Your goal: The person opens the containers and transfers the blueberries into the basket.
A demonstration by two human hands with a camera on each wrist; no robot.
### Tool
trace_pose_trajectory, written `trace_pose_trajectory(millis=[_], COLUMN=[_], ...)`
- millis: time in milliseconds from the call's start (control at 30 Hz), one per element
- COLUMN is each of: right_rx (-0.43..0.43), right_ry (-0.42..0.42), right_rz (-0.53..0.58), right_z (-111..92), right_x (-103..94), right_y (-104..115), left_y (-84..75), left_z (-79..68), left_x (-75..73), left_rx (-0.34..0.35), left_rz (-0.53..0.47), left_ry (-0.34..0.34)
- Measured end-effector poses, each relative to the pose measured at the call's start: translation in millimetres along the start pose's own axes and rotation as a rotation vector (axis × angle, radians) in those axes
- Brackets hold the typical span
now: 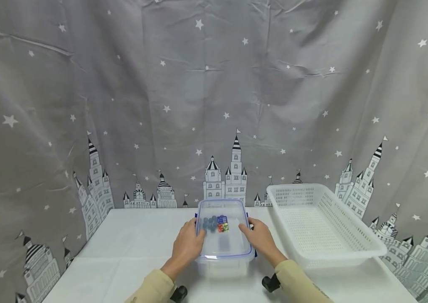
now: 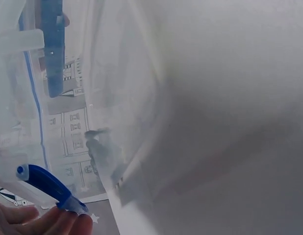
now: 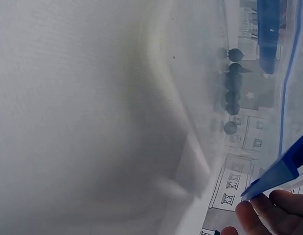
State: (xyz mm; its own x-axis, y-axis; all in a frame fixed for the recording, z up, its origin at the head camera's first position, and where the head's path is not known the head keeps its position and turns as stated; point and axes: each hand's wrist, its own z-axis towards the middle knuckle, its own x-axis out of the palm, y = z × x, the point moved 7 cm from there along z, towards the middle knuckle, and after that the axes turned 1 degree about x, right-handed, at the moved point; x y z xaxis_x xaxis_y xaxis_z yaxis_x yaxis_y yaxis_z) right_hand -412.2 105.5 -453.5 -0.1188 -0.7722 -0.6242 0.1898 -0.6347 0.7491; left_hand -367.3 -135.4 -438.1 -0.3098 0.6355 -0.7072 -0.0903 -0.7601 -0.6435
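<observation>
As the lidded box (image 1: 224,236) veils them, bluish pieces (image 1: 210,224) blur.

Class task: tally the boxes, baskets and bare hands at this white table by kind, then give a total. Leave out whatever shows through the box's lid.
Lidded box: 1
White basket: 1
Bare hands: 2 (left hand and right hand)
Total: 4

A gray, castle-printed curtain (image 1: 214,101) hangs behind the white table (image 1: 130,248).
</observation>
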Motion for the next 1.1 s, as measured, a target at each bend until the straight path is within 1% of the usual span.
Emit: trace_pose_trajectory(millis=[133,367,600,767,933,1100], right_rx=[0.015,-0.020,-0.033,-0.052,-0.086,-0.094], right_ry=[-0.006,0.001,-0.009,-0.015,-0.046,-0.029], right_rz=[0.000,0.018,0.025,0.033,0.059,0.084], right_z=[1.5,3.8,5.5,5.0,3.6,1.6], right_x=[-0.3,-1.1,-2.6,-3.4,-5.2,-0.5], right_y=[0.2,4.7,5.3,4.8,5.5,6.0], left_y=[2.3,4.5,2.0,2.8,4.4,9.1], left_z=[1.9,4.8,7.7,8.0,7.6,4.8], left_x=[0.3,0.8,2.4,4.3,5.7,4.6], left_rx=[-0.011,-0.025,0.006,0.006,0.005,-0.015], left_rz=[0.011,0.012,-0.070,-0.105,-0.143,-0.155], left_ry=[0.005,0.028,0.036,0.037,0.028,0.016])
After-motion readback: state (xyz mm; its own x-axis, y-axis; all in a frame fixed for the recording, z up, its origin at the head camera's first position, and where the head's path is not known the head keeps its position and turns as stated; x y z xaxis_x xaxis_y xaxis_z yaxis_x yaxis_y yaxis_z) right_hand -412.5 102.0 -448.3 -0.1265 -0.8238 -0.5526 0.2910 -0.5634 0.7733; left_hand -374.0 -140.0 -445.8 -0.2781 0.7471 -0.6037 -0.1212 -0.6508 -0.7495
